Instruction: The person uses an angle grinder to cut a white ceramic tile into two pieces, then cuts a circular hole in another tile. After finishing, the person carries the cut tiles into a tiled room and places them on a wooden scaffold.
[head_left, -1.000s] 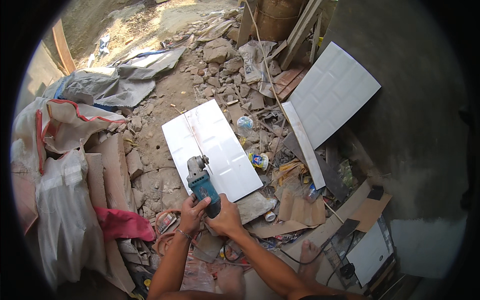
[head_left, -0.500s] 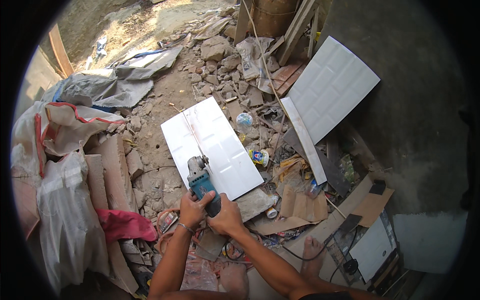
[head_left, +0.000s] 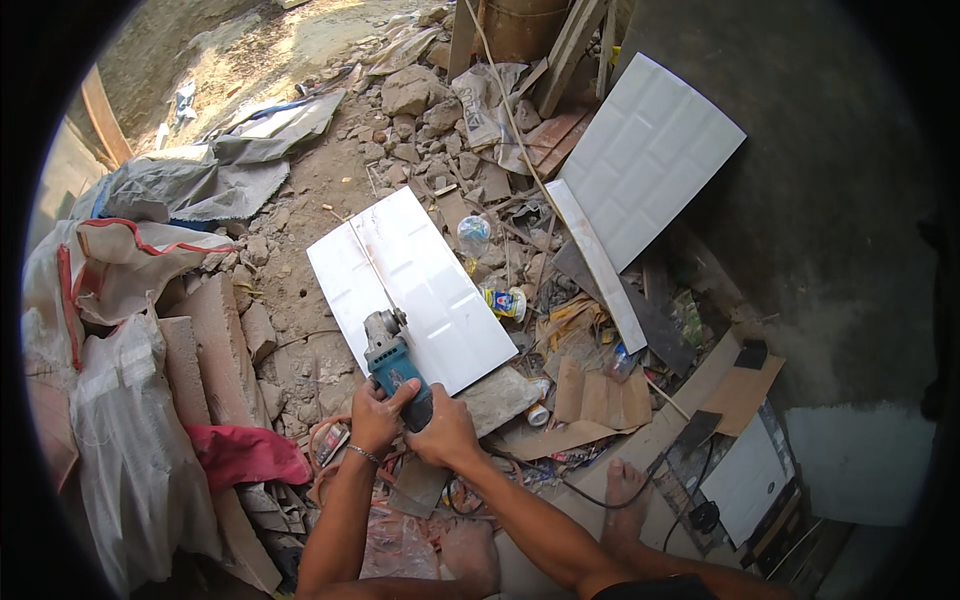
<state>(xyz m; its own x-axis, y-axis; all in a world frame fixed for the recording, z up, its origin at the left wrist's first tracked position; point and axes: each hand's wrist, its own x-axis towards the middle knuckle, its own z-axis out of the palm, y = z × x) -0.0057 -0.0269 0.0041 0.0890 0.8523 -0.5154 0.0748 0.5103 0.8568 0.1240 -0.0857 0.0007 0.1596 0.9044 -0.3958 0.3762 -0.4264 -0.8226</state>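
Observation:
A teal angle grinder is held in both my hands, its metal head and disc end resting over a white brick-patterned tile. My left hand closes round the grinder's body, thumb along its side. Behind it, my right hand wraps the dark rear handle. A straight cut line with brownish dust runs up the tile from the disc to its far edge. The disc itself is mostly hidden by the grinder's head. The tile lies on rubble, its near right corner by a grey slab.
A second white tile leans at the right with a narrow cut strip beside it. Broken stones lie beyond. Sacks and a red cloth are at left. The black cord passes near my bare foot.
The whole scene has shifted slightly left and up in view. Both hands still hold the grinder, and its head sits a little nearer along the cut line on the tile.

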